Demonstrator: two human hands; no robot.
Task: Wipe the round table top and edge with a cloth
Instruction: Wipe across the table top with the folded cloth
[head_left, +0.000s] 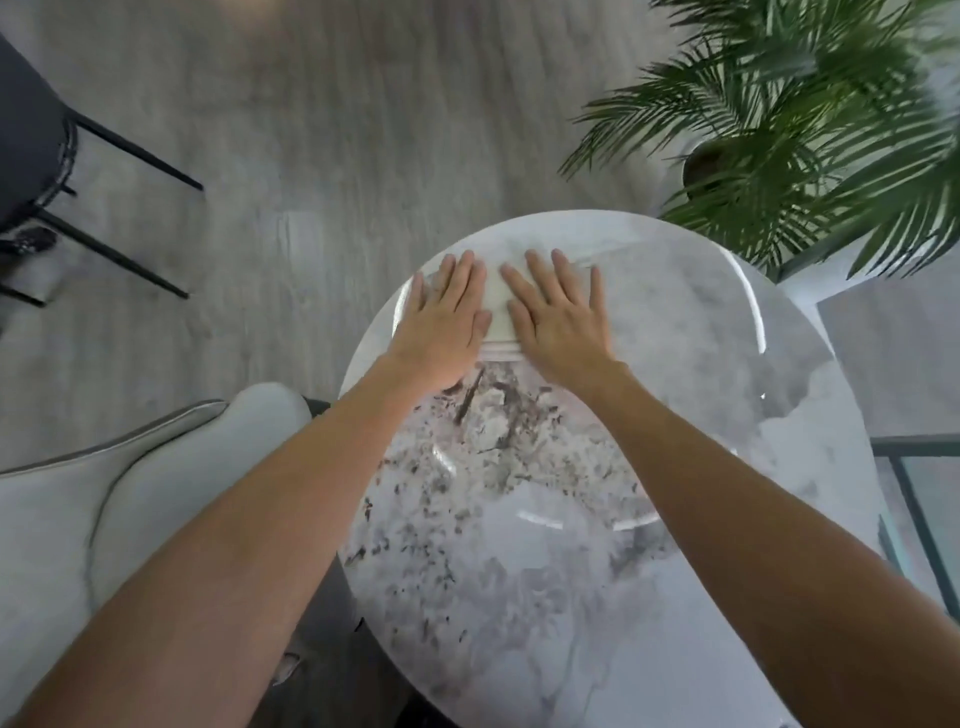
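Observation:
The round marble table top (675, 415) fills the lower right of the head view, glossy with grey and brown veining. A folded white cloth (496, 312) lies near its far left rim. My left hand (447, 317) and my right hand (558, 317) rest side by side on the cloth, palms down, fingers stretched out flat and pointing away from me. Both press it onto the table. Only the strip of cloth between the hands and a thin folded edge below them shows.
A potted palm (779, 130) overhangs the table's far right edge. A pale upholstered chair (130, 493) stands close on the left. A dark chair with thin black legs (104, 156) is at the far left on the grey wood floor. A glass-topped frame (914, 493) sits at right.

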